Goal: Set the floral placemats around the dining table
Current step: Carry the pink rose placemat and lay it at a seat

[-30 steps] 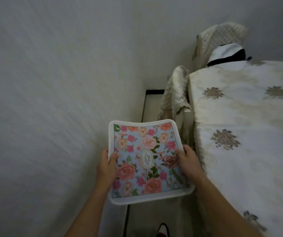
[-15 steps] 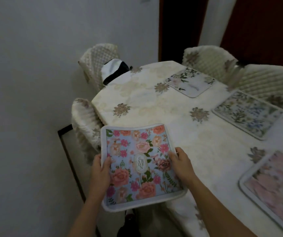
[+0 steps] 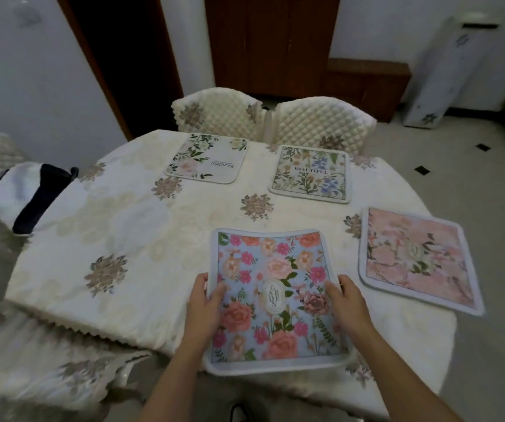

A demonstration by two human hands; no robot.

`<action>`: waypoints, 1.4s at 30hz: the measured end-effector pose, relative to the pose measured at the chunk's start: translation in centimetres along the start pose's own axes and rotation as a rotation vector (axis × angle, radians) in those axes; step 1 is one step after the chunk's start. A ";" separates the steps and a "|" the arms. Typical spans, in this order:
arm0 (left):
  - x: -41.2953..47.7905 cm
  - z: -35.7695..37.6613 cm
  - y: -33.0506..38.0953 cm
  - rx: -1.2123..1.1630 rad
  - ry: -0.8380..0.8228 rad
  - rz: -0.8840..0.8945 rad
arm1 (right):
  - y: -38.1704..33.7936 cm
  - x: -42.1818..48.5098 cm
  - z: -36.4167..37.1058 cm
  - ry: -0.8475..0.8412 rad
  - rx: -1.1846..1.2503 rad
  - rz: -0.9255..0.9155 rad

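I hold a blue floral placemat (image 3: pixel 275 296) over the near edge of the dining table (image 3: pixel 141 226). My left hand (image 3: pixel 204 309) grips its left border and my right hand (image 3: pixel 347 303) grips its right border, thumbs on top. A pink floral placemat (image 3: pixel 415 260) lies on the table to the right. Two pale floral placemats lie at the far side: one (image 3: pixel 207 162) on the left and one (image 3: pixel 312 175) on the right.
The table has a cream embroidered cloth. Two quilted chairs (image 3: pixel 217 114) (image 3: pixel 321 120) stand at the far side, another chair (image 3: pixel 32 354) at the near left. A white and dark cloth item (image 3: pixel 29 196) lies at the table's left edge. Tiled floor lies to the right.
The view has swung right from the wall to the whole table. The blue placemat, held in both hands, has moved from beside the table to over its near edge.
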State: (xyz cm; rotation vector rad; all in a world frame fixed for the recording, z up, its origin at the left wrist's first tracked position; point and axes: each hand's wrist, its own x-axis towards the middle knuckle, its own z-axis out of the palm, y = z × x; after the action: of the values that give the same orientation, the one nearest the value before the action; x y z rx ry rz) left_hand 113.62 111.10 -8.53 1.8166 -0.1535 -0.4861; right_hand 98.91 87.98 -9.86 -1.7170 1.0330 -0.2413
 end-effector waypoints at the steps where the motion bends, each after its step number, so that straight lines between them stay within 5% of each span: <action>1: 0.7 0.4 0.0 0.007 -0.036 0.000 | 0.4 -0.4 -0.2 0.034 0.021 0.025; 9: 5.3 3.8 -1.4 0.073 -0.307 -0.152 | 5.5 -0.9 -0.4 0.198 0.041 0.246; 15: 6.4 4.5 -5.4 0.132 -0.287 -0.318 | 8.1 -0.6 0.7 0.183 -0.067 0.296; 25: 7.2 3.5 -7.2 0.294 -0.233 -0.191 | 10.4 0.3 1.5 0.195 -0.052 0.421; 42: 7.4 2.6 -8.2 0.568 -0.175 -0.041 | 9.9 0.2 2.0 0.216 -0.289 0.369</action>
State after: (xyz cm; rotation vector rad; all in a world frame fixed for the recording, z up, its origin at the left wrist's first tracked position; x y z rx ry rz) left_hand 118.15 108.67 -18.65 2.3309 -0.4077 -0.6793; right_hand 95.16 88.61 -19.26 -1.7393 1.5838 -0.0395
